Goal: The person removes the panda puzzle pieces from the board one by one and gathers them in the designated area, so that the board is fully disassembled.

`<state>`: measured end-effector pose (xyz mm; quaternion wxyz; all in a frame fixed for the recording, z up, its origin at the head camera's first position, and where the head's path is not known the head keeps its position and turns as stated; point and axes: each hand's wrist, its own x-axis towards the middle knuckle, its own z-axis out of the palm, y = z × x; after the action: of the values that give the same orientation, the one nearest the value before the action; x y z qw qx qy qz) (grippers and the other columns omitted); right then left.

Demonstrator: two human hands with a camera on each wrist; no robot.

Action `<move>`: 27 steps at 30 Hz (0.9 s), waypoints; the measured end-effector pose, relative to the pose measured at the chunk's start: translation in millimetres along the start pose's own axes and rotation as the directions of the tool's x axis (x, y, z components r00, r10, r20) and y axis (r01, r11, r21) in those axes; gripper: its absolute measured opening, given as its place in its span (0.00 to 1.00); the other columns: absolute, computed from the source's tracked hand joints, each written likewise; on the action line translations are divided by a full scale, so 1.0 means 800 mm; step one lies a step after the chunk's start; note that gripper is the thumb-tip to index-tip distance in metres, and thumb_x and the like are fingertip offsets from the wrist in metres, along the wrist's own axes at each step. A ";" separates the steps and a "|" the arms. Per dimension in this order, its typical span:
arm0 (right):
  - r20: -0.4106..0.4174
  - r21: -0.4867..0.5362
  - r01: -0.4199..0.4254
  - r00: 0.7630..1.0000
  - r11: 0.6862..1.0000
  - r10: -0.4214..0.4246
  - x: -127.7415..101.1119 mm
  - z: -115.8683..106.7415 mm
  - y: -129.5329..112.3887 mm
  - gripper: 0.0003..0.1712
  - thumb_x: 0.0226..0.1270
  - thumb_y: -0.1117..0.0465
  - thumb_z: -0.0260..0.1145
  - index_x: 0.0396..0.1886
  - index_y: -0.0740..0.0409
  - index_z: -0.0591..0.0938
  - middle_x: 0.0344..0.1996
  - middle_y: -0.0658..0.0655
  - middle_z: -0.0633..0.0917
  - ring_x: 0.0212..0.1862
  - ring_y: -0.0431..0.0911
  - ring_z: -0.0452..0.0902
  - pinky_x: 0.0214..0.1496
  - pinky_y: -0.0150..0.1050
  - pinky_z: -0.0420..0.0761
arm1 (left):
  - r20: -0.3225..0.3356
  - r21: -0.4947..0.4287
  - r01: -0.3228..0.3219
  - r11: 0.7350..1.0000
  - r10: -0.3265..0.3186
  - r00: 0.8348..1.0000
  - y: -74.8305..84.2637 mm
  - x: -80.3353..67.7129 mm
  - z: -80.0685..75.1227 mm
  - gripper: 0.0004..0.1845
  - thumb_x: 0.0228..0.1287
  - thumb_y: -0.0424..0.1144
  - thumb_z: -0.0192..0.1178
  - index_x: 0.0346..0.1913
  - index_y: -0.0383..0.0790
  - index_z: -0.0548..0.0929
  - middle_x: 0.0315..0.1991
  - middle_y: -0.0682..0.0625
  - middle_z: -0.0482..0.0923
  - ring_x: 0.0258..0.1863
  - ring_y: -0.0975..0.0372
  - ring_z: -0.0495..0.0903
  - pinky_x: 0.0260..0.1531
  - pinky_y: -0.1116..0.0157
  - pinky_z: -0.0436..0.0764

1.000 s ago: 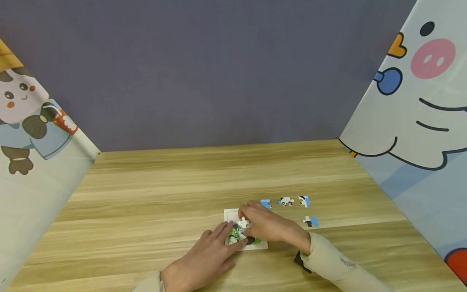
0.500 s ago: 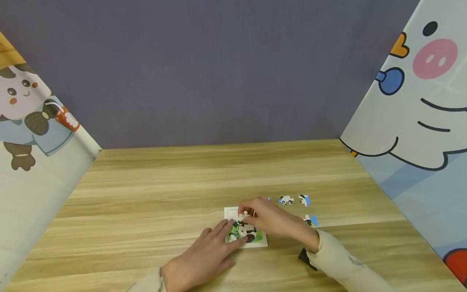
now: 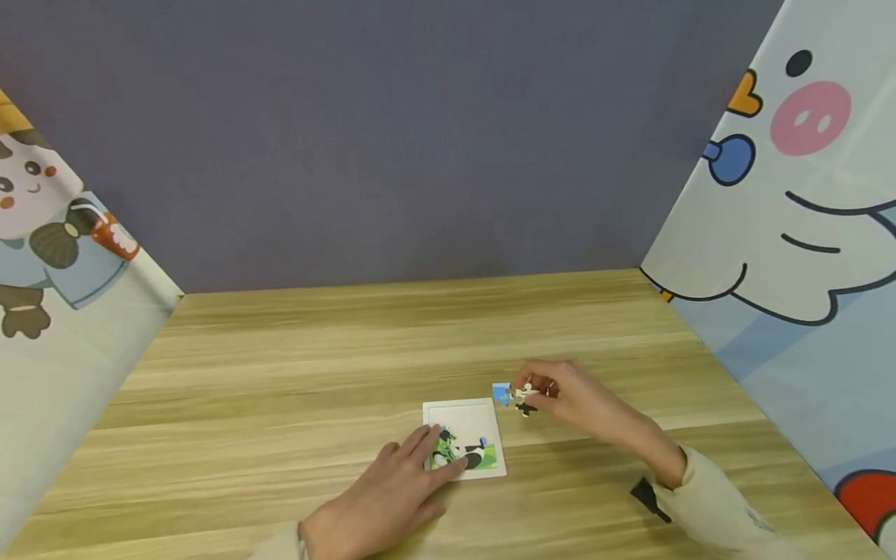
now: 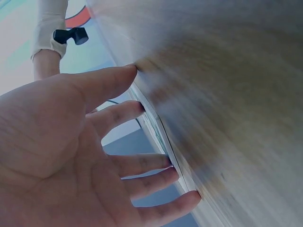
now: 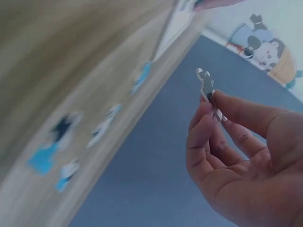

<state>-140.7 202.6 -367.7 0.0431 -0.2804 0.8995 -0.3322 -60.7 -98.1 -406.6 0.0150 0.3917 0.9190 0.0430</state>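
Note:
A white puzzle tray (image 3: pixel 483 416) lies on the table, its lower part filled with green panda-and-bamboo pieces (image 3: pixel 483 455). My left hand (image 3: pixel 388 486) rests with spread, fairly straight fingers on the tray's left and lower edge. To the right of the tray, my right hand (image 3: pixel 577 400) pinches a black-and-white puzzle piece (image 5: pixel 207 87) between thumb and fingers, lifted off the table in the right wrist view. A blue puzzle piece (image 3: pixel 501 393) lies just left of that hand. In the head view the hand hides the other loose pieces.
In the right wrist view, a panda-face piece (image 5: pixel 104 126), a blue-and-black piece (image 5: pixel 52 144) and a small blue-edged piece (image 5: pixel 67 175) lie on the wooden table (image 3: pixel 294 373). A grey wall (image 3: pixel 420 140) stands behind, with cartoon panels on both sides.
My right hand has carried the pinched puzzle piece from above the tray to the right, beside the loose pieces. The tray's upper part is now uncovered. My left hand has stayed on the tray.

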 end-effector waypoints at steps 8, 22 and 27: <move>0.022 0.016 -0.050 0.999 0.999 0.050 -0.024 0.004 0.031 0.08 0.66 0.68 0.68 0.43 0.54 0.85 0.27 0.45 0.82 0.28 0.36 0.75 0.32 0.34 0.78 | -0.040 0.037 -0.017 0.999 0.018 0.999 0.002 -0.006 0.006 0.27 0.69 0.51 0.61 0.71 0.60 0.72 0.69 0.33 0.66 0.68 0.45 0.68 0.50 0.47 0.79; 0.084 -0.008 -0.062 0.994 0.998 0.063 -0.022 0.004 0.061 0.08 0.63 0.68 0.70 0.41 0.55 0.85 0.27 0.45 0.81 0.29 0.36 0.75 0.30 0.33 0.78 | -0.081 0.074 -0.030 0.997 0.036 0.996 0.000 -0.005 0.008 0.28 0.69 0.51 0.61 0.71 0.59 0.72 0.68 0.32 0.66 0.67 0.45 0.69 0.49 0.47 0.79; 0.095 -0.064 -0.088 0.991 0.994 0.093 -0.021 0.002 0.060 0.09 0.62 0.67 0.71 0.42 0.54 0.86 0.27 0.44 0.80 0.30 0.35 0.74 0.30 0.33 0.77 | -0.063 0.054 -0.022 0.998 0.025 0.998 0.001 -0.002 0.005 0.28 0.70 0.52 0.60 0.71 0.60 0.71 0.69 0.33 0.65 0.68 0.45 0.68 0.50 0.46 0.79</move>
<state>-149.0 240.0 -400.6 0.0939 -0.2564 0.9176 -0.2889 -58.8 -98.8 -410.4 -0.0251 0.4012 0.9151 0.0312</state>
